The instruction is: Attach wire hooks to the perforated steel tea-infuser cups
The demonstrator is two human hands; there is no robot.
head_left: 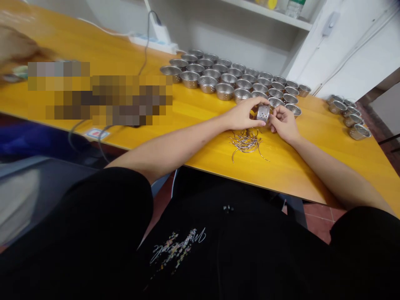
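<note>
My left hand (pixel 242 114) is closed round a small perforated metal cup (pixel 263 113), held tilted on its side above the table (pixel 200 121). The fingers of my right hand (pixel 283 124) are pinched together at the cup's right side; what they hold, if anything, is too small to tell. Below my hands a loose pile of thin curved metal wires (pixel 246 143) lies on the wood. Rows of similar metal cups (pixel 225 91) stand upright just behind my hands.
Several more cups (pixel 359 131) stand at the right. A power strip (pixel 153 43) with cables lies at the back, below a shelf (pixel 271 12). Another person's hand (pixel 15 46) is at the far left, near a blurred-out area.
</note>
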